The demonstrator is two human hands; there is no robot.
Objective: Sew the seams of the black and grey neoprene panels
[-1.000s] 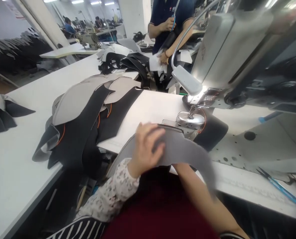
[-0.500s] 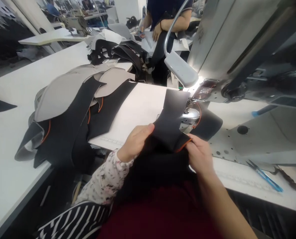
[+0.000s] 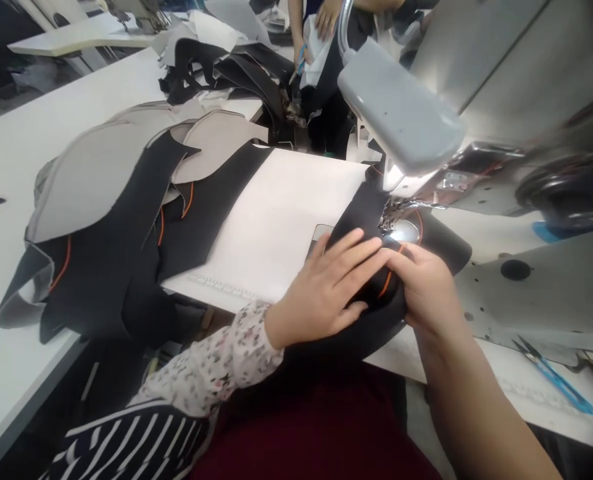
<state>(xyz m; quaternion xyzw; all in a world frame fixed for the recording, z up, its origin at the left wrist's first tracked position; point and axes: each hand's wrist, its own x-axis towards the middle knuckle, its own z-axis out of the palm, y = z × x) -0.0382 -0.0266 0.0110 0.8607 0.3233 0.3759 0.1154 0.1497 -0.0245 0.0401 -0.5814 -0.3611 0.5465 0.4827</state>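
A black fabric piece with an orange edge lies on the sewing machine bed, its far part reaching up beside the presser foot. My left hand rests flat on this fabric with its fingers spread toward the needle area. Close by on the right, my right hand pinches the fabric's orange-edged border between thumb and fingers. Behind the foot, more dark fabric curls around the bed. The fabric's lower part drapes over the table's front edge toward my lap.
Black and grey fabric pieces with orange edging are piled at left. Blue-handled thread snips lie on the right. A grey lamp hangs low over the needle. Across the table, a person's hands hold scissors and pale material.
My left hand has gone from pinching the fabric's left edge to lying flat on it nearer the foot. My right hand has moved up toward the foot, and the view has shifted closer.
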